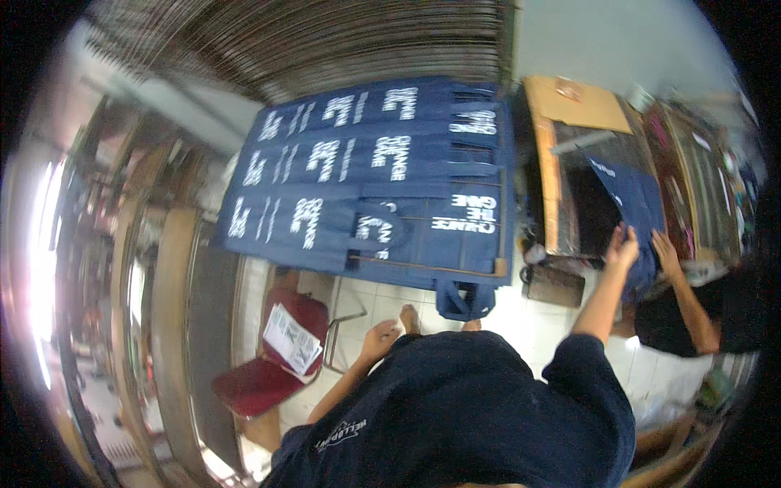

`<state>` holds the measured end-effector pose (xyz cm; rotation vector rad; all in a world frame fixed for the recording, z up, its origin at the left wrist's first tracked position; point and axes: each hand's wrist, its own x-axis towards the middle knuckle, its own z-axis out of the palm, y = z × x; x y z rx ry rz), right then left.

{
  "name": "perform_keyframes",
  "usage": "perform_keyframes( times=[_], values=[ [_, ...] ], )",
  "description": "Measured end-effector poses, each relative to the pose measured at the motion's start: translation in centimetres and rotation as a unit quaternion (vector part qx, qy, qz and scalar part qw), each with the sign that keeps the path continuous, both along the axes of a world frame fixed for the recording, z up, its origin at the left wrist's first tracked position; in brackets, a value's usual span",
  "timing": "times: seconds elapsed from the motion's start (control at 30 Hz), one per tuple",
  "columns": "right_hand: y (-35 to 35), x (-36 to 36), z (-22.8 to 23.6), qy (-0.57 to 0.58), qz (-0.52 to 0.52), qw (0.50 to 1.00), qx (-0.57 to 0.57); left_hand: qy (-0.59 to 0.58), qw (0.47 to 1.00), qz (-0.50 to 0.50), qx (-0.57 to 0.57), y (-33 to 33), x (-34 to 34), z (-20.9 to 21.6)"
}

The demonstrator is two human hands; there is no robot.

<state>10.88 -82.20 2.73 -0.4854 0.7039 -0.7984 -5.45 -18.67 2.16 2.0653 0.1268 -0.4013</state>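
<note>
My right hand [622, 246] reaches out to the right, its fingers closed on the edge of a navy fabric bag [639, 191] with small white print. Beside it, a co-worker's hand [665, 252] is on the same bag. My left hand [380, 340] hangs low in front of me with loosely bent fingers and nothing visible in it. Ahead of me, rows of navy fabric bags [325, 187] with white lettering lie across a rack, and a dark handle loop [465, 301] droops from its near right corner.
A red chair [256, 386] with printed papers [291, 340] stands at left. The co-worker's dark sleeve [691, 313] comes in from the right. Beyond the bag is a dark-topped table [547, 187] with cardboard on it. A stack of wire racks [325, 41] stands at the back.
</note>
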Motion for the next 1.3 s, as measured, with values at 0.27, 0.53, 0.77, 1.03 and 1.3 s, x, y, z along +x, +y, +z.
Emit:
perform_keyframes(
  times=[0.27, 0.53, 0.77, 1.03, 1.3],
  values=[
    [15.7, -2.8, 23.9, -0.105, 0.186, 0.955, -0.205, 0.359, 0.721, -0.079, -0.588, -11.9, 9.4, 12.7],
    [29.4, -7.1, 30.6, -0.031, 0.403, 0.862, -0.306, 0.255, 0.665, 0.054, -0.7, -2.3, 11.3, 19.6],
    [36.4, -4.4, 27.1, 0.019, 0.485, 0.823, -0.296, 0.2, 0.779, 0.057, -0.592, 8.1, 12.4, 18.3],
    [41.2, -2.4, 13.1, 0.165, 0.495, 0.778, -0.35, -0.045, 0.951, 0.079, -0.296, 15.1, 18.5, 8.9],
    [45.0, -4.5, 7.2, 0.306, 0.456, 0.781, -0.296, -0.12, 0.991, 0.058, -0.025, 17.2, 18.7, 5.5]
  ],
)
